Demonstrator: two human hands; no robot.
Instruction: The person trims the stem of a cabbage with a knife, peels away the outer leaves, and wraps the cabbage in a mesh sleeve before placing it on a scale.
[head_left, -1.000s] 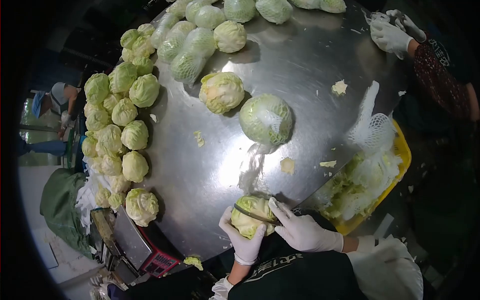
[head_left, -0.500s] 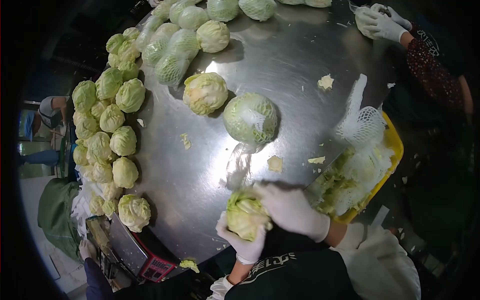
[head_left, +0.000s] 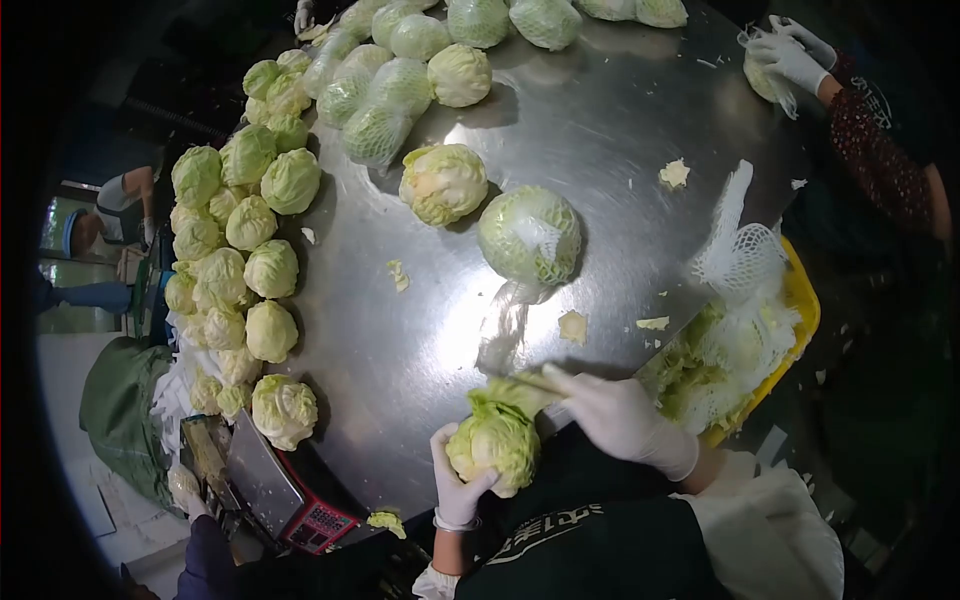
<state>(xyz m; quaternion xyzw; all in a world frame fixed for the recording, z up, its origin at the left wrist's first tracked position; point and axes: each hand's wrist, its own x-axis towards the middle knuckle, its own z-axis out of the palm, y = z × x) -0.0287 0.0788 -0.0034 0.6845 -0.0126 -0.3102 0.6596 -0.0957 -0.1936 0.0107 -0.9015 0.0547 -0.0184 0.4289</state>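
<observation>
A head of iceberg lettuce (head_left: 500,448) rests in my gloved left hand (head_left: 460,492), which is wrapped round its left side and underside, just off the table edge. One outer leaf (head_left: 522,392) stretches away from the top of the head toward the right. My right hand (head_left: 630,425), also in a white glove, has its fingers closed on the end of that leaf; motion slightly blurs the fingertips. Beyond my hands lie a lettuce wrapped in netting and clear film (head_left: 530,235) and an unwrapped lettuce (head_left: 444,185).
Several bare lettuces (head_left: 273,268) are heaped along the left of the metal table (head_left: 390,345). Netted ones (head_left: 378,130) lie at the back. A yellow crate (head_left: 800,300) with leaves and foam nets stands right, a red-edged scale (head_left: 318,525) lower left. Other people work around the table.
My right hand has moved slightly right, drawing a leaf out from the lettuce. The head now shows more of its green side. The whole view has shifted a little.
</observation>
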